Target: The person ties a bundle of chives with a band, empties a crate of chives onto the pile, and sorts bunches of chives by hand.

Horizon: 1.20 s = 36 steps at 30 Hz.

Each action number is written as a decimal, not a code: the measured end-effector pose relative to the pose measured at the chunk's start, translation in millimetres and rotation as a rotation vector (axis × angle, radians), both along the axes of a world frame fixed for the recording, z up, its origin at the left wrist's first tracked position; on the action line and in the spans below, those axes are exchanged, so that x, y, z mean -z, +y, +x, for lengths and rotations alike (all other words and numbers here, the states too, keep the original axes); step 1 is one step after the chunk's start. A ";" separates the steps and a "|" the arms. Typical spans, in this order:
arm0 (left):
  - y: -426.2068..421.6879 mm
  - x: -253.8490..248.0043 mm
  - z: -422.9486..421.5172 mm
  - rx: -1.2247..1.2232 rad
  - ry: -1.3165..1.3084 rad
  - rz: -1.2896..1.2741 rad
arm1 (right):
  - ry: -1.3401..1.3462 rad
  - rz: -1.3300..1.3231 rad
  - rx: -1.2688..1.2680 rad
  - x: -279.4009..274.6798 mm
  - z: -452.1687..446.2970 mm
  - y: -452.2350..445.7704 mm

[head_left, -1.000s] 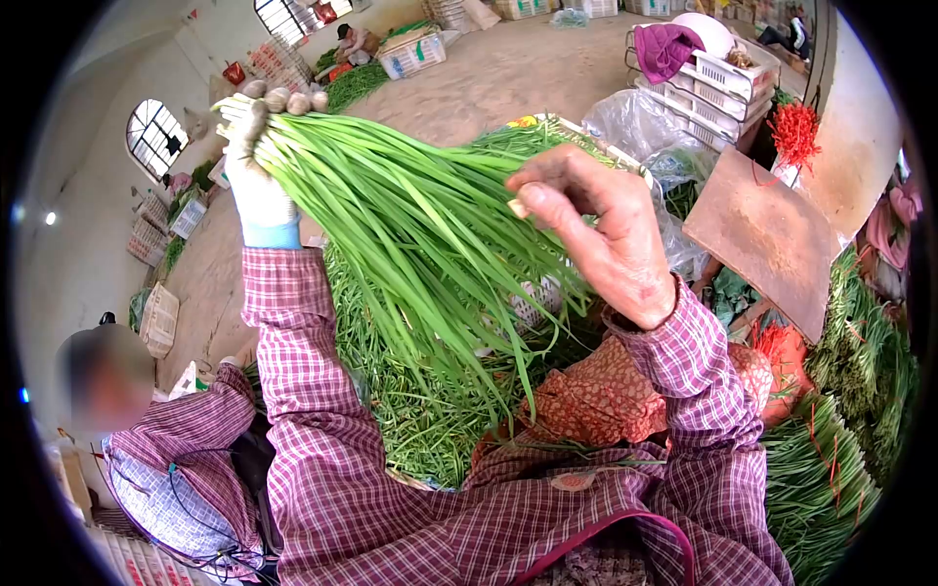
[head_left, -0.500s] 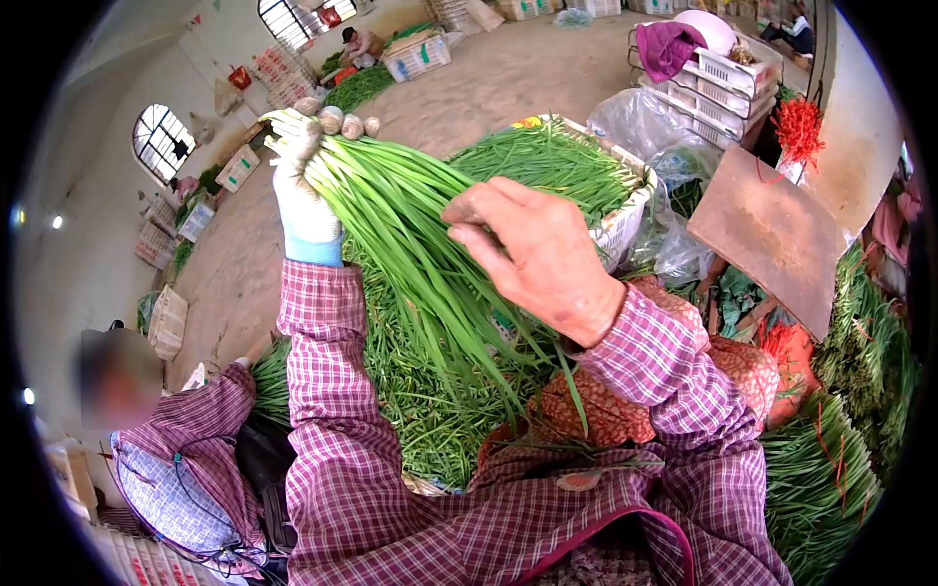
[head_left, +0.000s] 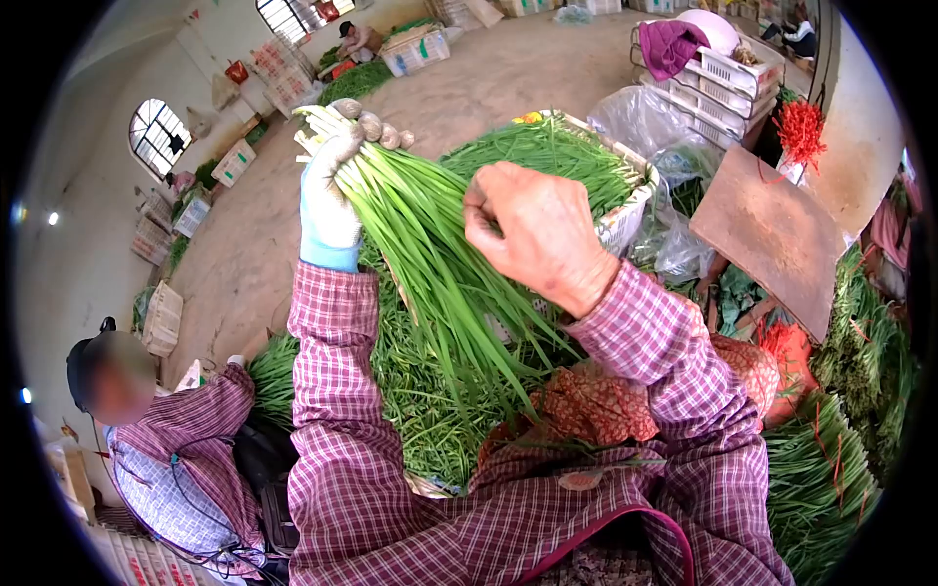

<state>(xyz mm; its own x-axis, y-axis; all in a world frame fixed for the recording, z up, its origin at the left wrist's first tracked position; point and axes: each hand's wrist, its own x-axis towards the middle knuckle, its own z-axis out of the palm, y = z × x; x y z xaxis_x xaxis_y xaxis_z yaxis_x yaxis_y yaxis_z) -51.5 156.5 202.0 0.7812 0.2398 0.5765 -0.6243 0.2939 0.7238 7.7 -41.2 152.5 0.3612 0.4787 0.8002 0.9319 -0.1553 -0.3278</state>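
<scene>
A bunch of garlic chives (head_left: 430, 249) hangs from my left hand (head_left: 334, 190), which wears a white and blue glove with soiled fingertips. Its fingers wrap round the pale stem ends, and the green leaves droop down to the right. My right hand (head_left: 537, 230), bare, is at the right side of the leaves with its thumb and fingers curled together. Whatever they pinch, if anything, is hidden. Below the bunch spreads a heap of loose green leaves (head_left: 440, 420).
A white crate (head_left: 625, 210) of chives stands ahead. Stacked crates (head_left: 708, 93) and a brown board (head_left: 772, 239) are at right. Tied chives (head_left: 816, 488) lie at lower right. A co-worker (head_left: 186, 449) sits at left; another person (head_left: 360, 44) is farther back.
My left hand and the bunch have shifted slightly right. My right hand's fingers have closed together and moved slightly up. The co-worker's head at left has moved a little.
</scene>
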 end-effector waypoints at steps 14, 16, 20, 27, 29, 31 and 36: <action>61.7 12.6 -8.7 -0.103 0.021 -0.039 | 0.967 -0.307 -0.940 -25.4 27.6 -73.6; 79.6 12.8 -12.8 -0.080 -0.057 -0.080 | 0.876 -0.429 -0.745 -15.0 17.1 -78.5; 102.4 12.8 -16.8 -0.150 -0.142 -0.138 | 0.589 -0.047 -0.536 9.8 29.3 -71.2; 105.0 21.1 -19.0 -0.118 -0.209 -0.205 | 0.734 0.028 -0.548 8.3 21.6 -78.2; 105.2 21.6 -18.3 -0.130 -0.202 -0.216 | 0.690 -0.010 -0.597 17.1 13.9 -76.8; 104.6 22.0 -16.6 -0.195 -0.206 -0.191 | 0.578 -0.075 -0.626 21.4 -0.2 -78.0; 102.3 22.0 -12.9 -0.175 -0.202 -0.196 | 0.306 -0.167 -0.485 57.4 -29.2 -54.6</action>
<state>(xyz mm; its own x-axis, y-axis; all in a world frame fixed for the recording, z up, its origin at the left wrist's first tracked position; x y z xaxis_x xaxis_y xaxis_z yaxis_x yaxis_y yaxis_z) -64.4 258.8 180.0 0.5928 0.4822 0.6450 -0.8029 0.2911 0.5202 -21.6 -95.8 95.2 0.2722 0.7570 0.5940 0.7766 0.1916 -0.6001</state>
